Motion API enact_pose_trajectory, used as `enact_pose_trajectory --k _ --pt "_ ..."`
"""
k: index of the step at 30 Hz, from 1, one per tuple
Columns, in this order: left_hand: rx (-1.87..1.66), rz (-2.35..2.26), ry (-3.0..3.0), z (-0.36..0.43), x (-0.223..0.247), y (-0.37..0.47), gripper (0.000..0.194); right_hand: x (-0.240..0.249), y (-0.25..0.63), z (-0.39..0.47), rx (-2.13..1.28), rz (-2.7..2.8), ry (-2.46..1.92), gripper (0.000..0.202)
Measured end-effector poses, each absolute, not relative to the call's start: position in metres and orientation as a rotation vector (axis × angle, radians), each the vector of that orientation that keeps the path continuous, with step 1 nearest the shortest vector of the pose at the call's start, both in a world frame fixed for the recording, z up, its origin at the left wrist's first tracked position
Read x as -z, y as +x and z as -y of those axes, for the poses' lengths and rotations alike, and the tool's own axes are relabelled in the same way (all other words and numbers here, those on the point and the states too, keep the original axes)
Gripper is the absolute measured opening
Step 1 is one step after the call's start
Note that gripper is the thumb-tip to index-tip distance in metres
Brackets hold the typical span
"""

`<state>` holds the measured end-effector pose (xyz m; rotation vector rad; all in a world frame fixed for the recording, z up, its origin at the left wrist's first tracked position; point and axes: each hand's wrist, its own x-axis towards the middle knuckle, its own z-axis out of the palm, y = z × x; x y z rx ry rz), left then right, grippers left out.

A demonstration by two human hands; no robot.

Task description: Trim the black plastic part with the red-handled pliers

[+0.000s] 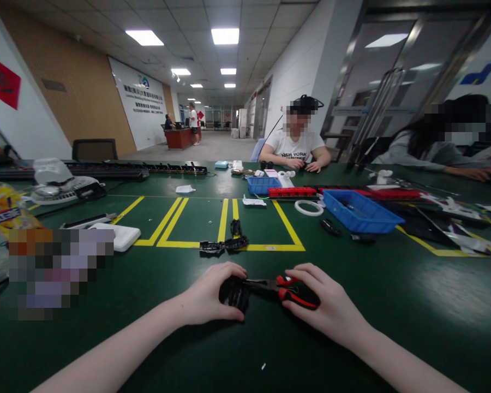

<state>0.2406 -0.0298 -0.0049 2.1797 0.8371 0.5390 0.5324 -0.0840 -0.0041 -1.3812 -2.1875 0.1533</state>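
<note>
Two bare hands faced each other low over a dark green counter (167, 349). The left hand (210, 292) had its grip curled around a black part (239, 297), thumb below and fingers above, hiding much of it. The right hand (327, 297) had its grip closed loosely about red-and-black pliers (279, 286), handles slightly spread; their nose reached the part's upper edge, though whether it pinched anything could not be told.

Just beyond the hands, three small black pieces (236, 243) lay across yellow tape lines (278, 248), the nearest clutter in front. Farther right came a white ring (297, 208), two dark pieces (330, 227) and a blue tray (378, 222); a smaller blue basket (263, 189) and a red strip (292, 192) sat behind. To the left, a white box (126, 238) and a yellow package (10, 207) crowded the side. A white scrap (263, 366) lay close to the person. Across the counter sat a co-worker (292, 147) in a white T-shirt, with another person (417, 144) at the far right.
</note>
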Motion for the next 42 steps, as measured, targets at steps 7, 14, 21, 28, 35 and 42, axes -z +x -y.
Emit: enact_pose_trajectory --k 7,14,21,28,35,42 --pt "-0.555 -0.837 2.212 0.029 0.008 0.240 0.065 0.006 0.533 0.084 -0.158 2.156 -1.393 0.041" --pt "-0.535 -0.859 2.312 0.032 0.008 0.241 0.070 0.006 0.532 0.085 -0.144 2.117 -1.419 0.040" --pt "-0.505 -0.865 2.431 0.037 0.005 0.243 0.068 0.009 0.531 0.086 -0.226 2.123 -1.399 0.041" --pt "-0.479 -0.868 2.476 0.038 0.006 0.243 0.066 0.004 0.527 0.088 -0.211 2.197 -1.506 0.042" --pt "-0.437 -0.851 2.450 0.036 0.008 0.241 0.067 0.004 0.526 0.087 -0.046 2.290 -1.521 0.037" --pt "-0.503 -0.869 2.539 0.042 0.006 0.244 0.066 0.005 0.527 0.087 0.042 2.301 -1.522 0.037"
